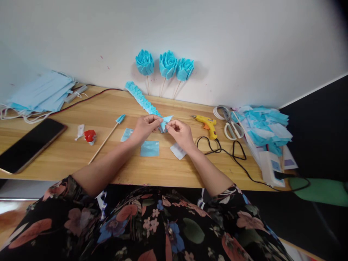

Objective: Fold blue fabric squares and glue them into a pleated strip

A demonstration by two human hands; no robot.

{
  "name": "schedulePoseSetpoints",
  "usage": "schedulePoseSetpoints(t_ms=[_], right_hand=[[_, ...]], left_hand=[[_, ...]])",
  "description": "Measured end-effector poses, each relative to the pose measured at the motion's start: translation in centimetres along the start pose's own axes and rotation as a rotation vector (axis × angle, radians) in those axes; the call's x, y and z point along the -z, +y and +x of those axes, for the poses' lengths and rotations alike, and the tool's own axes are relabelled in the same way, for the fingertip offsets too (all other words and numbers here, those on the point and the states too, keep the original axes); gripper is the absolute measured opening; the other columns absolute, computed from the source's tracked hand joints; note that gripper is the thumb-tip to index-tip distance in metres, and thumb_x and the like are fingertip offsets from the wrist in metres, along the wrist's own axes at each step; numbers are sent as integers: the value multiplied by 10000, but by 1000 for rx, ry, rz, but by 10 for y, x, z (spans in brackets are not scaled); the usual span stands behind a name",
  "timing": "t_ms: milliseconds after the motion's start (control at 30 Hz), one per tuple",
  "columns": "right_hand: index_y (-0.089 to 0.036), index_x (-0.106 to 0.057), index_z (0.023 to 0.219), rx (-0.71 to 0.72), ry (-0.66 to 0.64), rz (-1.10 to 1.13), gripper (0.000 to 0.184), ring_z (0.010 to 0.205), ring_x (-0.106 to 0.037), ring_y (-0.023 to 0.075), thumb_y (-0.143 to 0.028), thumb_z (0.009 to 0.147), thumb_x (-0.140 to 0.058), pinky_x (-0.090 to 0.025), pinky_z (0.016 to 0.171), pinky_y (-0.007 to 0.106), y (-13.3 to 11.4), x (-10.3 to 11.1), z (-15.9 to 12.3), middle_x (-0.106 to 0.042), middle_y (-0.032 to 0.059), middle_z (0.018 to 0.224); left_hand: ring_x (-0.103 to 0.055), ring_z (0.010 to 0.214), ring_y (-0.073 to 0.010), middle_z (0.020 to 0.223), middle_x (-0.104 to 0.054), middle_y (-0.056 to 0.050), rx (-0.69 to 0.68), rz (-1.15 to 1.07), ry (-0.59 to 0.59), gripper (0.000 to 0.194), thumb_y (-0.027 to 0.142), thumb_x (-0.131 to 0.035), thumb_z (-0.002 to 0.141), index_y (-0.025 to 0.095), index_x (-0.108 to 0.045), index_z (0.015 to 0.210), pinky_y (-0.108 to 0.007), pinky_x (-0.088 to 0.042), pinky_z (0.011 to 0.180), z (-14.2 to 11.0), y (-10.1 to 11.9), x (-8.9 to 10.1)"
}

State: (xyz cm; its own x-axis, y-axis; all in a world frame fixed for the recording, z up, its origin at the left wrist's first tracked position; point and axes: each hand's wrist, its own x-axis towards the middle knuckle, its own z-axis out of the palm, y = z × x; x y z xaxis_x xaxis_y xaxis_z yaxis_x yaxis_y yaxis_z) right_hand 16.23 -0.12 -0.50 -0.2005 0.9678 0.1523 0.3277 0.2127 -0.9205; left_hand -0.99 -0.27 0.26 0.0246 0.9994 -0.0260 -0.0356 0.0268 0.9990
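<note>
Between my two hands is a folded piece of blue mask fabric (166,119), pinched from both sides over the middle of the table. My left hand (146,127) closes thumb and forefinger on its left side. On its right side, my right hand (179,131) pinches a lower corner. Behind them runs a long row of folded blue petals (143,100), its near end partly behind my fingers. Flat blue squares (149,148) lie below my hands, and a pale square (178,151) is partly under my right wrist. A wooden stick with a blue folded tip (120,118) lies left.
Three blue fabric roses (168,64) lean on the wall. At right are a yellow glue gun (207,125) with its cord, scissors (233,130), a tape roll (222,112), blue scraps (268,125) and a white power strip (271,167). Masks (43,92), a phone (31,145) and a red wrapper (90,136) lie left.
</note>
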Motion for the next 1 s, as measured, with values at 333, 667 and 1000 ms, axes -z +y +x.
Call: schedulePoseSetpoints(t_ms=[333, 667, 1000], right_hand=[[-218, -622, 744, 26, 36, -19, 173, 601, -485, 124, -369, 824, -649, -401, 633, 286, 2, 2, 1, -576, -24, 650], [-223, -672, 867, -93, -13, 287, 416, 850, -619, 174, -632, 862, -592, -500, 744, 297, 4, 6, 6, -672, 34, 885], [-210, -655, 734, -251, -77, 369, 403, 681, -534, 122, -596, 701, -767, -467, 658, 266, 3, 6, 6, -597, -16, 703]], left_hand=[[-525, 546, -92, 591, -614, 14, 27, 10, -40, 256, 362, -738, 788, 171, -630, 654, -244, -430, 594, 0, 1, 0], [-524, 558, -95, 582, -594, 14, 33, -12, -42, 310, 426, -747, 751, 170, -615, 636, -242, -431, 594, 1, 1, 2], [-513, 545, -83, 594, -599, 17, 29, 14, -103, 209, 319, -718, 782, 160, -635, 675, -235, -423, 586, 2, -3, 1]])
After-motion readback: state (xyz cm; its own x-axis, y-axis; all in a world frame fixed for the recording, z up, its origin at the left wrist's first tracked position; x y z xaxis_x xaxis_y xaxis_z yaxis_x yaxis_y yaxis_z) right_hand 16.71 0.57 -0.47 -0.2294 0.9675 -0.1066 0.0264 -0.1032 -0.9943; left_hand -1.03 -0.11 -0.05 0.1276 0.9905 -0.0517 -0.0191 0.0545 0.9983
